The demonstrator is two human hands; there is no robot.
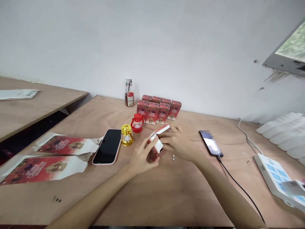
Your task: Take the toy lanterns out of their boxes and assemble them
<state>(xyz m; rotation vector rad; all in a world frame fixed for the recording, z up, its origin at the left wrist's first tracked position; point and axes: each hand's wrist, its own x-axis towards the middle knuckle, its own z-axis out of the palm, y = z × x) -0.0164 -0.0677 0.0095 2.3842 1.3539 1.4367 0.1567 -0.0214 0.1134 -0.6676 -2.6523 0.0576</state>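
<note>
My left hand and my right hand both grip a small red and white carton with its top flap open, held just above the wooden table. My left fingers wrap its near side; my right fingers press its far side and flap. A small gold lantern and a small red lantern stand just left of the carton. Two tiny round silver pieces lie on the table under my right hand.
Several closed red cartons stand in rows by the wall beside a small bottle. A dark phone in a pink case lies left; flat unfolded cartons lie far left. A lit phone on a cable and white trays sit right.
</note>
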